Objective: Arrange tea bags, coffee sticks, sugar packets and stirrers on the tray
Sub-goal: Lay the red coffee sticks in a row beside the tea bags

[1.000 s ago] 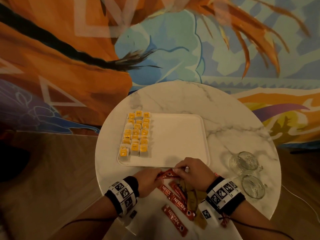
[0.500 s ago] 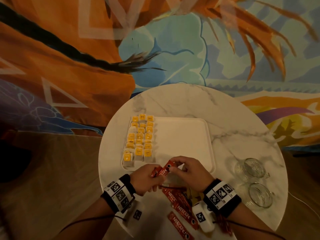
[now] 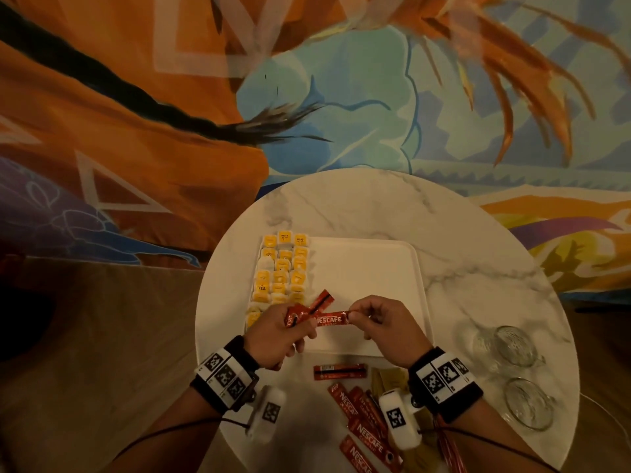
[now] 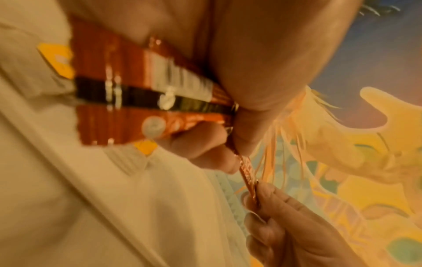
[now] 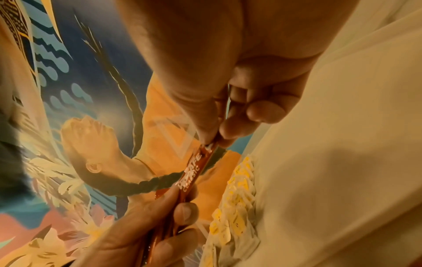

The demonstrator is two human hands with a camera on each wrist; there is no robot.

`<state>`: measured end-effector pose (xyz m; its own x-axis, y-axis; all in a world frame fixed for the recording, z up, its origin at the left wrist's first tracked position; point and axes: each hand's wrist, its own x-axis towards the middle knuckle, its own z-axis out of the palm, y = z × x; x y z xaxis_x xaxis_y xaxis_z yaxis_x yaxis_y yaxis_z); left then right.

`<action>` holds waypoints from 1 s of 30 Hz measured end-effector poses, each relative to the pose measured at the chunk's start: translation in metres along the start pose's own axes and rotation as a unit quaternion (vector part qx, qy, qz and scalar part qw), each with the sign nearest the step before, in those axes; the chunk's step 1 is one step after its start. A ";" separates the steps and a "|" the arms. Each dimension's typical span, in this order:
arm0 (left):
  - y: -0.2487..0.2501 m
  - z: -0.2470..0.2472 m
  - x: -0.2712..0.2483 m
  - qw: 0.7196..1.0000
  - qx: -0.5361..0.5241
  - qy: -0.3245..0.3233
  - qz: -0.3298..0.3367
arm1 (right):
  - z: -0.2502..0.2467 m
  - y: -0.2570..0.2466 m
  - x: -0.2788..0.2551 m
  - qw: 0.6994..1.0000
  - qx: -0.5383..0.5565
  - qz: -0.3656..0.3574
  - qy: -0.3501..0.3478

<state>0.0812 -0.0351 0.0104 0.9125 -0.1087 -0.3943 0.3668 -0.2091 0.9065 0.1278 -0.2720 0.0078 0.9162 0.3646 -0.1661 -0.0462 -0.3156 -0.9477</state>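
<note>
We hold one coffee stick [image 3: 330,319] level, its long axis left-right (label up), between our left hand [image 3: 278,331] and right hand [image 3: 386,324], fingers pinching each end.

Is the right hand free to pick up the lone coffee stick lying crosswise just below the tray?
Probably not yet. The right hand pinches one end of a coffee stick that the left hand also grips. The lone stick lies uncovered near that wrist, so only the occupied fingers block it.
</note>
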 end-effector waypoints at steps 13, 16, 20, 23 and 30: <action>0.005 -0.042 0.028 0.998 -0.045 0.043 -0.030 | -0.024 -0.012 0.125 0.995 -0.030 0.035 0.093; 0.006 -0.048 0.029 0.998 -0.034 0.042 -0.013 | -0.025 -0.003 0.163 0.989 -0.081 0.053 0.110; 0.004 -0.055 0.029 0.999 -0.025 0.047 -0.006 | -0.020 0.022 0.199 0.973 -0.191 0.085 0.101; 0.002 -0.058 0.028 0.998 -0.026 0.060 -0.012 | -0.015 0.036 0.211 0.961 -0.230 0.114 0.098; -0.008 -0.063 0.032 0.992 -0.050 0.109 -0.046 | -0.011 0.040 0.219 0.947 -0.275 0.126 0.105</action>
<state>0.1187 0.0243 -0.0002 0.8882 0.1220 -0.4430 0.4556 -0.1093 0.8834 0.3311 -0.2141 -0.0637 0.9651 0.0527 -0.2564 -0.1130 -0.7995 -0.5900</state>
